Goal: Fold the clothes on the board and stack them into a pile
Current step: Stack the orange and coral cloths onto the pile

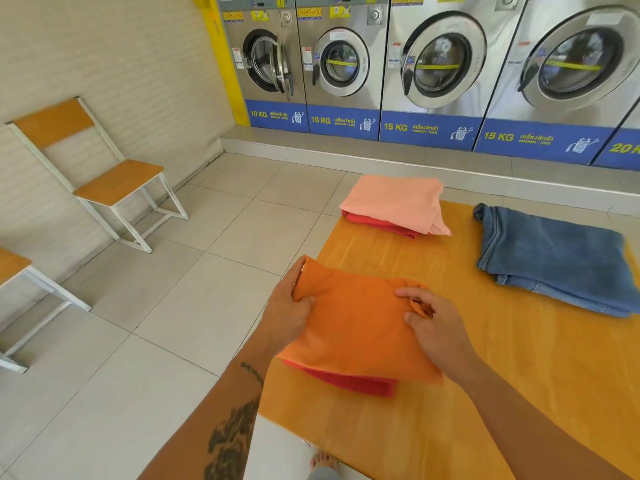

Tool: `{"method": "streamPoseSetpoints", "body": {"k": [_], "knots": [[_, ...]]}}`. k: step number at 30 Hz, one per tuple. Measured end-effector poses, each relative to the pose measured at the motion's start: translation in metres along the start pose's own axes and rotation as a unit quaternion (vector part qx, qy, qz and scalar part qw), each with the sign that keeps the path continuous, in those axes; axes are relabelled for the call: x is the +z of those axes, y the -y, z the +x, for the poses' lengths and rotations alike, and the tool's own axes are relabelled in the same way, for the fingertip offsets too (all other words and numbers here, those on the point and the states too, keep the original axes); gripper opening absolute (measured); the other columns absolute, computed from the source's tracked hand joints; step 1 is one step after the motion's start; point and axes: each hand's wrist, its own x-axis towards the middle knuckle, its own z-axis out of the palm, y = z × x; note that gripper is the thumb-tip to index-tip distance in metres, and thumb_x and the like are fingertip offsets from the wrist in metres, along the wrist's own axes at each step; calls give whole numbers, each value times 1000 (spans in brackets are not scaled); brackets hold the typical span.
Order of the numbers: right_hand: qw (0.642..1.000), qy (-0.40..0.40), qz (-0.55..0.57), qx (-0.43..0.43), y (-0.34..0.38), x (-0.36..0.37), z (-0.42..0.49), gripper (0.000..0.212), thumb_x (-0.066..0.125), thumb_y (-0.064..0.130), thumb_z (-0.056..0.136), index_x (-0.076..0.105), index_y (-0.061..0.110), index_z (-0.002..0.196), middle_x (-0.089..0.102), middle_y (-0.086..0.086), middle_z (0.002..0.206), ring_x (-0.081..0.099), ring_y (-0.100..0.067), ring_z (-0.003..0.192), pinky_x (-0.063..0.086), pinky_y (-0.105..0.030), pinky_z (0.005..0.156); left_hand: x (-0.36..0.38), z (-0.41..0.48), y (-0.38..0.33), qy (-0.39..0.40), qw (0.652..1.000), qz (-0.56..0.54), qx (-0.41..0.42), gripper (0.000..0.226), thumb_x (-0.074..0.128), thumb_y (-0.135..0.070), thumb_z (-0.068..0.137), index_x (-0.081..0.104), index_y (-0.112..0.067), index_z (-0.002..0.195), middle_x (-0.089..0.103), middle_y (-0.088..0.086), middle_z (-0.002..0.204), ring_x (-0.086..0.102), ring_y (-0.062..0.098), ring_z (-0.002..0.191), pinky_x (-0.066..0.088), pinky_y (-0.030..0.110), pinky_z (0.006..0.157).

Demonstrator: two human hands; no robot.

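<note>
A folded orange cloth (353, 327) lies at the near left corner of the yellow board (519, 375), on top of a folded red garment (356, 382) whose edge shows below it. My left hand (289, 306) grips the orange cloth's left edge. My right hand (433, 323) pinches a bunch of the same cloth at its right side. At the far left corner sits a folded pink garment (394, 202) on top of a folded red one (377, 225). Folded blue jeans (554, 258) lie at the far right.
A row of steel washing machines (443, 64) lines the far wall on a low step. A wooden chair with a white frame (114, 181) stands at the left wall; part of another (20, 271) is at the left edge. Pale tiled floor (173, 306) surrounds the board.
</note>
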Motion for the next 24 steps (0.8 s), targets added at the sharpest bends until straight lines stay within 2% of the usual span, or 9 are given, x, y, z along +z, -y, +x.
{"method": "streamPoseSetpoints", "body": {"k": [2, 5, 8, 11, 13, 15, 20, 24], "knots": [[1000, -7, 7, -1, 5, -16, 12, 43, 61, 6, 89, 70, 43, 107, 56, 15, 130, 53, -12, 116, 47, -36, 95, 6, 6, -11, 7, 1000, -8, 25, 80, 51, 0, 93, 24, -51, 149, 41, -8, 150, 52, 18, 129, 48, 41, 105], [1000, -17, 17, -5, 15, -37, 31, 42, 61, 5, 89, 70, 41, 109, 55, 14, 131, 53, -13, 115, 46, -31, 88, 19, 23, -29, 22, 998, 12, 61, 80, 47, -1, 96, 18, -52, 150, 37, -7, 153, 50, 19, 131, 48, 40, 105], [999, -39, 20, 10, 22, -55, 56, 42, 62, 6, 89, 69, 42, 110, 55, 14, 131, 54, -14, 114, 48, -37, 93, 31, 52, -44, 31, 993, 60, 93, 75, 44, -4, 97, 19, -49, 151, 36, -7, 155, 44, 18, 135, 40, 36, 111], [998, -59, 27, 24, 25, -68, 88, 42, 62, 6, 88, 69, 43, 107, 56, 12, 129, 55, -14, 109, 49, -38, 90, 43, 92, -58, 61, 988, 81, 114, 67, 41, -5, 99, 26, -46, 150, 37, -7, 153, 41, 16, 136, 34, 26, 108], [997, -69, 35, 29, 27, -74, 110, 42, 61, 4, 88, 69, 41, 107, 58, 10, 125, 57, -14, 105, 49, -37, 87, 51, 122, -63, 80, 984, 99, 125, 60, 40, -5, 100, 39, -46, 145, 39, -7, 152, 41, 16, 137, 32, 22, 106], [995, -77, 44, 36, 29, -76, 137, 42, 61, 3, 87, 68, 38, 108, 60, 10, 123, 58, -13, 102, 50, -39, 88, 58, 158, -64, 98, 981, 115, 124, 54, 39, -7, 101, 50, -47, 137, 45, -7, 149, 42, 16, 136, 32, 22, 106], [991, -100, 57, 69, 36, -78, 221, 39, 59, 5, 90, 66, 38, 109, 58, 11, 118, 59, -16, 98, 53, -44, 86, 68, 259, -78, 106, 981, 110, 119, 51, 40, -12, 101, 53, -49, 134, 45, -7, 148, 43, 17, 134, 35, 32, 111], [988, -131, 61, 58, 46, -80, 298, 37, 59, 4, 90, 64, 34, 112, 54, 7, 124, 56, -16, 100, 49, -35, 73, 76, 337, -98, 89, 982, 94, 140, 48, 42, -10, 100, 56, -42, 133, 45, -6, 147, 44, 16, 131, 34, 27, 103]]}}
